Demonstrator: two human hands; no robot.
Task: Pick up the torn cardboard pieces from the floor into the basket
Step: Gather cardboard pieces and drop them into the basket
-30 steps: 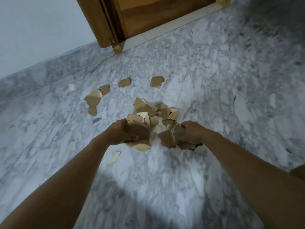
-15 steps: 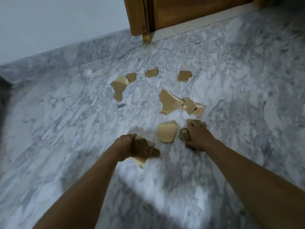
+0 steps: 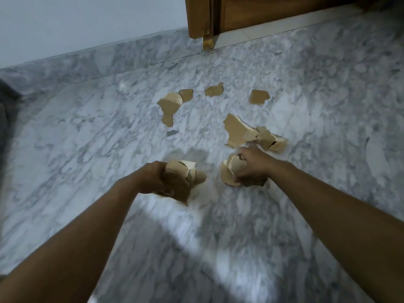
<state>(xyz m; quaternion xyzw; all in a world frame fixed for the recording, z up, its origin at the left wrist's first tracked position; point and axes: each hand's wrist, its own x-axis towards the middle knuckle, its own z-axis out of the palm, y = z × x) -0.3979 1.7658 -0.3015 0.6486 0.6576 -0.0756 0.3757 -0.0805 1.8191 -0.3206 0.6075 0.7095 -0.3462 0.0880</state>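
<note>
Torn brown cardboard pieces lie scattered on the grey marble floor. My left hand is shut on a bunch of cardboard pieces, held just above the floor. My right hand grips another clump of cardboard pieces resting on the floor. Just beyond my right hand lies a larger folded piece beside a smaller piece. Farther back lie several more: a curved piece, a jagged one and a square one. No basket is in view.
A wooden door and its frame stand at the top right, with a white wall and marble skirting to the left. A dark blurred shape sits at the left edge.
The view has shifted left. My right hand has closed over the piece that lay loose on the floor beside it. My left hand keeps its bunch.
</note>
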